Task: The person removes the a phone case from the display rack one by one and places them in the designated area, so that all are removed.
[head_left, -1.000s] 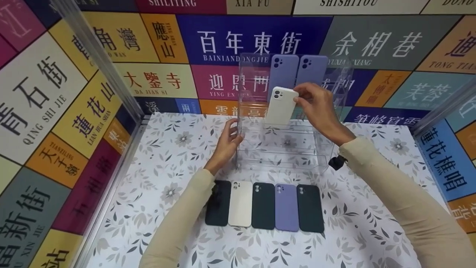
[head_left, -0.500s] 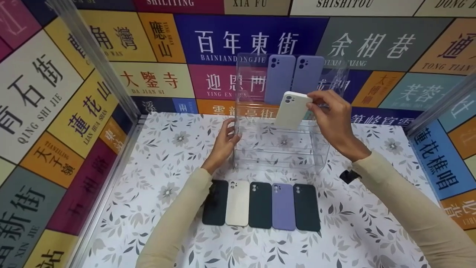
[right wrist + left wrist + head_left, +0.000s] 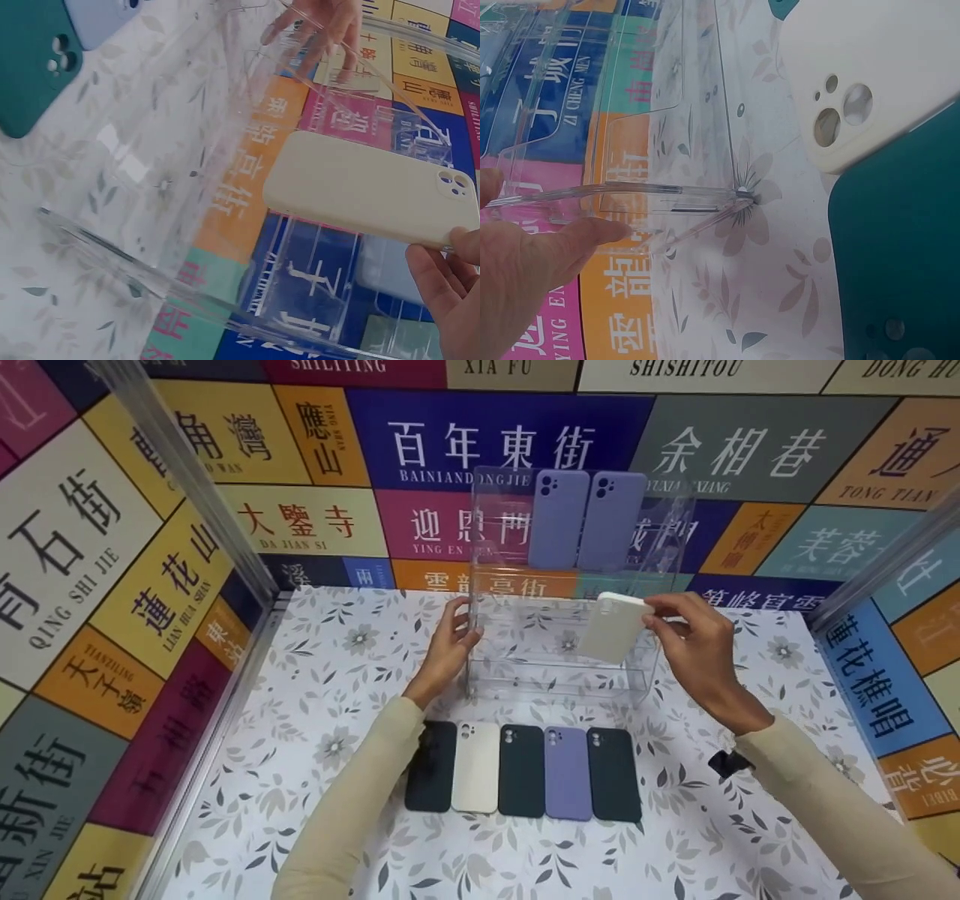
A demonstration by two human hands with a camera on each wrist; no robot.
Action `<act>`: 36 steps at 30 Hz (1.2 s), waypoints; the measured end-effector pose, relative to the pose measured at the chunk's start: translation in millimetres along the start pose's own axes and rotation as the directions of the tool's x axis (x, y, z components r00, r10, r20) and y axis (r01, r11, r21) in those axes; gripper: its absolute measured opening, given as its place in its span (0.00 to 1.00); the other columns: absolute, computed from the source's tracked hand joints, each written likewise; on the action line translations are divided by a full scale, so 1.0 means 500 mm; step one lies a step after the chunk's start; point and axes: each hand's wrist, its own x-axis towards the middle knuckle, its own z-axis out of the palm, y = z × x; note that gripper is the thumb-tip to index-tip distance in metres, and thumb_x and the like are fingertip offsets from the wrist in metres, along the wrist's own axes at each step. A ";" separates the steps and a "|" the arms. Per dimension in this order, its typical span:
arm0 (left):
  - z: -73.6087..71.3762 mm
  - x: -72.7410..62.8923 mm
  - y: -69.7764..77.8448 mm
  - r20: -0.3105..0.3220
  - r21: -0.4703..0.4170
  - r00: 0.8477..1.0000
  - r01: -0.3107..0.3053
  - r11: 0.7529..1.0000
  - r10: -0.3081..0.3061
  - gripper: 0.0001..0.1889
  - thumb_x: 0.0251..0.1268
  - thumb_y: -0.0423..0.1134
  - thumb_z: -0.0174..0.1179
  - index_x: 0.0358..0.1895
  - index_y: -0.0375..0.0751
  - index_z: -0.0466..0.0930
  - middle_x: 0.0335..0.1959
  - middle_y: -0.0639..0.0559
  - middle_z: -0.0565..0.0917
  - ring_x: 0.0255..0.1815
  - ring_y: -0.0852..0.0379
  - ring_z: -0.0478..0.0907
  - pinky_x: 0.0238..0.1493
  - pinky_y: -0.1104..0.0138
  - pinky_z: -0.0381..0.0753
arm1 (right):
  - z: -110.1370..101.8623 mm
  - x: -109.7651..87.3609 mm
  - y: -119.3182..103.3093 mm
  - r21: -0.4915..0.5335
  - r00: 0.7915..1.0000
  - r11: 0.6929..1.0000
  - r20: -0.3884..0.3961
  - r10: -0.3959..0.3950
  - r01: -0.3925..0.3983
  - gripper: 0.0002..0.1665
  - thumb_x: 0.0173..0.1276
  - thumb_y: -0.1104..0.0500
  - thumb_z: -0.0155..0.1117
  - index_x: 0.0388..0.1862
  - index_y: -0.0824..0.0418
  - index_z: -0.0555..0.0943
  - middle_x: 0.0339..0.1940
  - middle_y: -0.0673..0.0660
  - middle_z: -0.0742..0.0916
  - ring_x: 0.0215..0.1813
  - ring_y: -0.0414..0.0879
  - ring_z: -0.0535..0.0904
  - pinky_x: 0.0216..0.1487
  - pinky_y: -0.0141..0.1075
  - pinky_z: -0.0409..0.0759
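Pinching a cream phone case (image 3: pixel 611 630) near its upper right corner, the right hand's grip (image 3: pixel 690 649) is taking only a short stretch of edge between thumb and fingers, probably so that the flat back and the lower end are staying free of the hand. The case is tilting, lower end down and leftward, and is hovering over the lower tiers of a clear stepped rack (image 3: pixel 495 681); whether it is touching a ledge, I cannot tell. Across from it, the left hand's grip (image 3: pixel 450 641) is grasping the rack's left side panel, thumb and fingers on opposite faces, likely because so light a stand could be sliding when nudged. Higher up, a left purple case (image 3: pixel 560 525) and a right purple case (image 3: pixel 613 525) are standing side by side, camera ends up, presumably leaning back so the tier is bearing their weight. In front of the rack, five more are lying flat on the patterned table (image 3: pixel 675 840): a first dark case (image 3: pixel 430 772), a flat cream case (image 3: pixel 476 772), a middle dark case (image 3: pixel 521 776), a flat purple case (image 3: pixel 568 780) and a last dark case (image 3: pixel 615 780). Their camera ends are pointing rackward, seemingly keeping every piece facing one way and within easy reach.
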 end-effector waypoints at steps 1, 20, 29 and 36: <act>0.000 0.001 0.000 0.001 0.001 1.000 0.000 1.000 0.000 0.31 0.85 0.29 0.55 0.84 0.50 0.61 0.81 0.34 0.70 0.80 0.31 0.71 0.78 0.43 0.74 | -0.003 -0.009 0.002 0.002 1.000 1.000 -0.002 0.008 -0.008 0.14 0.71 0.77 0.74 0.54 0.69 0.90 0.45 0.64 0.90 0.51 0.33 0.86 0.51 0.20 0.83; -0.011 0.003 -0.005 0.011 0.008 1.000 -0.016 1.000 0.016 0.32 0.85 0.29 0.55 0.85 0.49 0.60 0.79 0.33 0.71 0.79 0.33 0.73 0.76 0.42 0.75 | -0.045 -0.179 0.067 0.010 0.988 0.990 -0.064 0.143 -0.142 0.18 0.65 0.83 0.73 0.52 0.73 0.89 0.45 0.68 0.89 0.50 0.32 0.86 0.50 0.20 0.83; -0.009 0.000 -0.006 0.013 0.023 1.000 -0.009 1.000 0.009 0.32 0.86 0.32 0.57 0.85 0.51 0.60 0.80 0.33 0.70 0.78 0.37 0.74 0.76 0.44 0.76 | -0.073 -0.227 0.074 0.005 0.974 0.978 -0.086 0.209 -0.209 0.19 0.65 0.84 0.72 0.53 0.74 0.89 0.46 0.69 0.89 0.48 0.33 0.86 0.50 0.19 0.83; -0.005 -0.001 -0.005 0.005 0.008 1.000 -0.016 1.000 0.016 0.31 0.85 0.30 0.57 0.83 0.51 0.62 0.78 0.34 0.72 0.77 0.38 0.76 0.75 0.44 0.76 | -0.099 -0.255 0.081 0.009 0.958 0.959 -0.037 0.285 -0.285 0.20 0.65 0.84 0.71 0.54 0.74 0.89 0.46 0.70 0.90 0.45 0.33 0.87 0.46 0.20 0.84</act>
